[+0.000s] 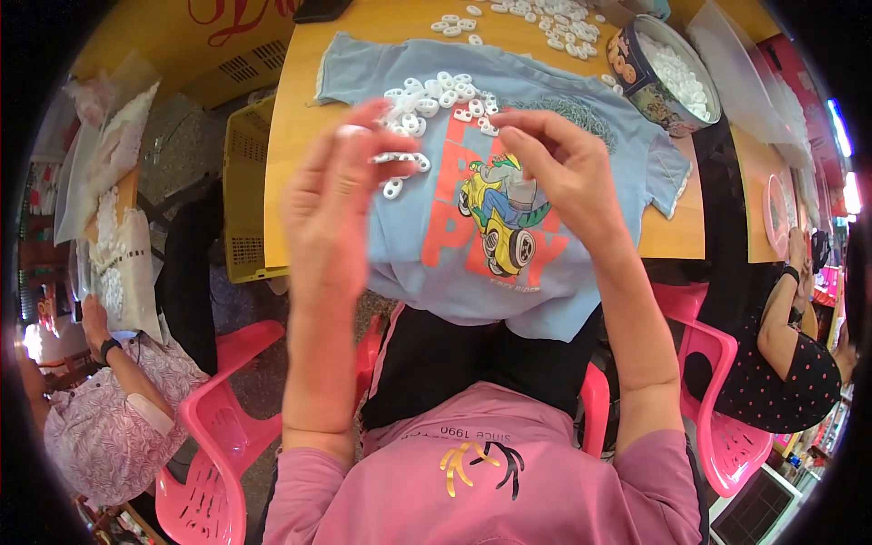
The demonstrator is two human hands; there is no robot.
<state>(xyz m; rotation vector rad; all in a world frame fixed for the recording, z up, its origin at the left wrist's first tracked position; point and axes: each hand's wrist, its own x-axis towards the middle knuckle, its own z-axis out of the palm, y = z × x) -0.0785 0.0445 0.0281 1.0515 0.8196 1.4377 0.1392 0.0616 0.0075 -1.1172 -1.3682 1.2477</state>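
Head view: both hands are raised over a light blue printed T-shirt [509, 182] spread on the wooden table [300, 109] at centre frame. The left hand [331, 209] has its fingers pinched together at a small white plastic ring piece [392, 189]; whether it actually grips that piece I cannot tell. The right hand [559, 173] has its fingertips drawn together near the loose heap of white rings [436, 95] lying on the shirt's upper part; any held piece is hidden. More white rings [545, 23] are scattered on the table at top centre, and a round tin [668, 77] at upper right is full of them.

Risk, as judged: the heap rests on loose cloth whose front hem hangs over the table edge, so a tug on the shirt could send rings sliding to the floor. The tin sits close to the table's right edge; a sleeve or elbow could tip it.
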